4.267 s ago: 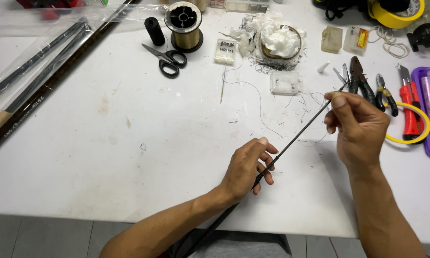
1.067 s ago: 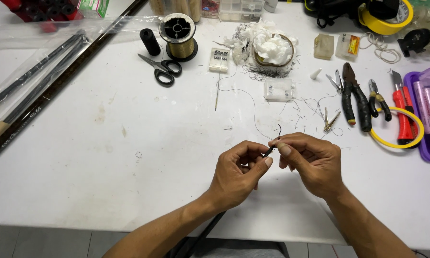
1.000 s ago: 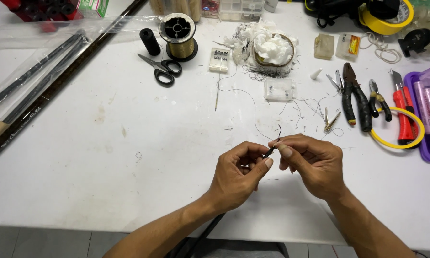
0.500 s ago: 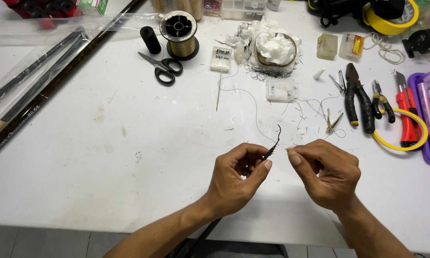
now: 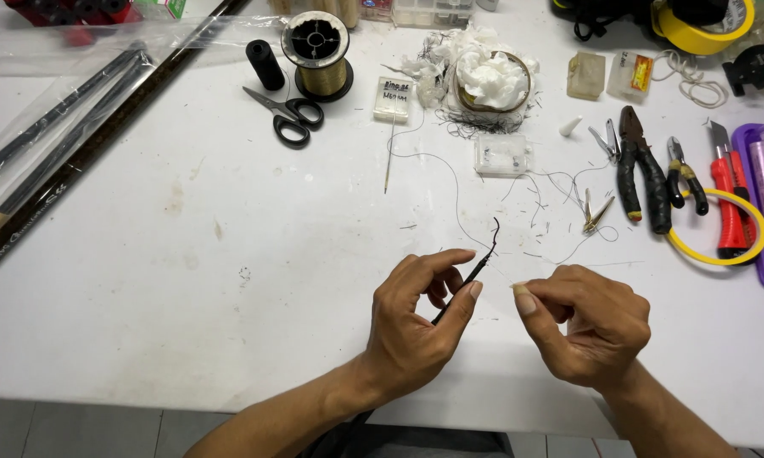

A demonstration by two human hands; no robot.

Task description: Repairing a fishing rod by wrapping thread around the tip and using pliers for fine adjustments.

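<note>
Rod tip (image 5: 475, 271): left hand (image 5: 416, 326) is pinching it.
Right hand (image 5: 590, 322): closing on something too fine to tell.
Scissors (image 5: 284, 112): lying far left on desk (image 5: 187, 280).
Pliers (image 5: 640, 165): lying far right.

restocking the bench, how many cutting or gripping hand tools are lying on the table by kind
scissors: 1
large black-handled pliers: 1
small black-handled pliers: 1
red utility knife: 1
nail clippers: 1
small metal tweezers: 1
total: 6

White table (image 5: 144, 280), black rod tip (image 5: 471, 276), black scissors (image 5: 284, 114), gold thread spool (image 5: 318, 51), yellow ring (image 5: 721, 229).
</note>
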